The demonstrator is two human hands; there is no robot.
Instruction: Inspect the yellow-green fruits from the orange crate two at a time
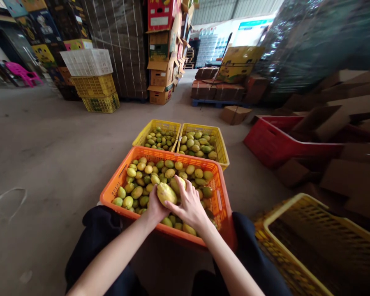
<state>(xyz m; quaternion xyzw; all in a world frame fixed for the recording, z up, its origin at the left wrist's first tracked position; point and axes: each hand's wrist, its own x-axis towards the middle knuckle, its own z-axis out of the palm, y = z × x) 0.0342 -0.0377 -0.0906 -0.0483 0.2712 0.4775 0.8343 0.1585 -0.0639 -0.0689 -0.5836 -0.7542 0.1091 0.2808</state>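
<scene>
An orange crate (225,213) full of yellow-green fruits stands between the person's knees. Over its middle, my left hand (156,206) is curled round the left and lower side of a large yellow-green fruit (166,194). My right hand (189,204) lies on the right, its thumb against that same fruit and its fingers over a second fruit (176,185) just behind. The right palm hides part of the second fruit.
Two yellow crates (223,150) of similar fruits adjoin the orange crate's far side. At the lower right is another yellow crate (299,201), with a red crate (265,142) and cardboard beyond. Stacked crates (95,85) and boxes (160,78) stand farther back.
</scene>
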